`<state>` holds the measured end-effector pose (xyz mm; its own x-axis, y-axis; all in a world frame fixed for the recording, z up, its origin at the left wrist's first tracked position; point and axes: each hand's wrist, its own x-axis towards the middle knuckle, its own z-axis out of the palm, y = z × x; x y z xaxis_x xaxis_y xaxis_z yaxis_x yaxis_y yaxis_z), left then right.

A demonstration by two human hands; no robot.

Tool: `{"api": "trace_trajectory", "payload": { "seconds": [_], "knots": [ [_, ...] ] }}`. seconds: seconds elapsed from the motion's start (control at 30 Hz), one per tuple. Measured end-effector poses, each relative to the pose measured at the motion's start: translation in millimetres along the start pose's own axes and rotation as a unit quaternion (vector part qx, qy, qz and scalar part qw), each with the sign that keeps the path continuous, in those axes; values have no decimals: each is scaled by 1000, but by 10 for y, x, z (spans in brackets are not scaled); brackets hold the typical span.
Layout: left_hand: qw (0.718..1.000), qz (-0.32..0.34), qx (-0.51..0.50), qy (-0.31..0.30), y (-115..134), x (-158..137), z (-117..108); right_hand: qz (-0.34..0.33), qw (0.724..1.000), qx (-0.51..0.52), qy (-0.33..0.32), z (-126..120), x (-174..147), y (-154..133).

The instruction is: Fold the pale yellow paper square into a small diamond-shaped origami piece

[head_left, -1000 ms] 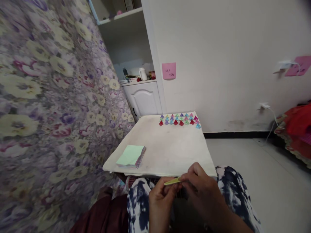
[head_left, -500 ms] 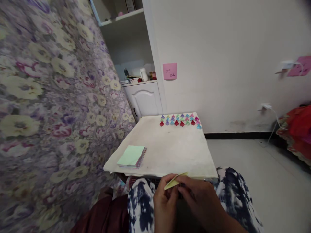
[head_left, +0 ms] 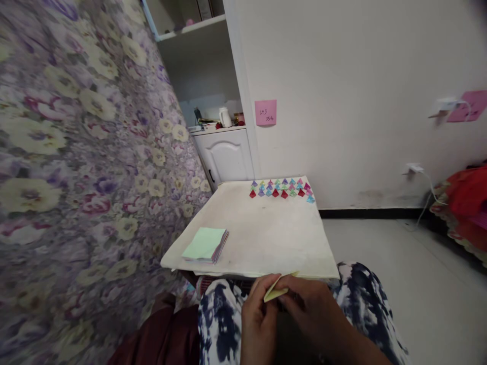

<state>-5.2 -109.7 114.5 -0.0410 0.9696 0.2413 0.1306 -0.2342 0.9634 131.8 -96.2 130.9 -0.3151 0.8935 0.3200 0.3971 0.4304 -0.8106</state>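
Observation:
Between my two hands, just off the table's near edge and above my lap, is a folded yellow sheet of paper [head_left: 274, 294]. My left hand [head_left: 259, 312] pinches its left side, fingers closed. From the right, my right hand [head_left: 314, 304] grips the other side between thumb and fingers; part of the paper is hidden behind it. A stack of square coloured paper [head_left: 205, 244], pale green on top, lies at the table's near left. Rows of small folded paper pieces [head_left: 284, 193] in red, blue, green, pink and purple stand along the far edge.
The table [head_left: 251, 228] has a cream cover. Flowered wallpaper [head_left: 95, 152] rises on the left. Behind stands a white cabinet [head_left: 227, 154] with a white jug [head_left: 224, 117] on its ledge. A pink note [head_left: 265, 112] is stuck to the wall. A charger cable [head_left: 431, 187] hangs at right.
The yellow paper has shifted slightly right and turned in my fingers, its fold now standing more open. Both hands keep hold of it. The view has moved very slightly.

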Motion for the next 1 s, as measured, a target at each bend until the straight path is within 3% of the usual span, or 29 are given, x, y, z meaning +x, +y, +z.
{"api": "trace_trajectory", "payload": {
  "seconds": [0.13, 0.43, 0.63, 0.83, 1.0],
  "knots": [
    [999, -15, -18, -33, 53, 5, -35, -33, 999, 27, 18, 1, 3, 21],
    [975, -148, -137, -94, 110, 46, -91, -62, 997, 40, -2, -59, 19, 23],
    [974, -146, -165, -51, 154, 44, -61, -41, 999, 8, -24, -48, 30, 50],
    [963, -151, -201, -99, 73, 62, -147, -42, 998, -37, -34, -47, 42, 38],
    [955, -152, -232, -101, -49, 82, -185, -50, 997, -51, -37, -45, 51, 71]
  ]
}}
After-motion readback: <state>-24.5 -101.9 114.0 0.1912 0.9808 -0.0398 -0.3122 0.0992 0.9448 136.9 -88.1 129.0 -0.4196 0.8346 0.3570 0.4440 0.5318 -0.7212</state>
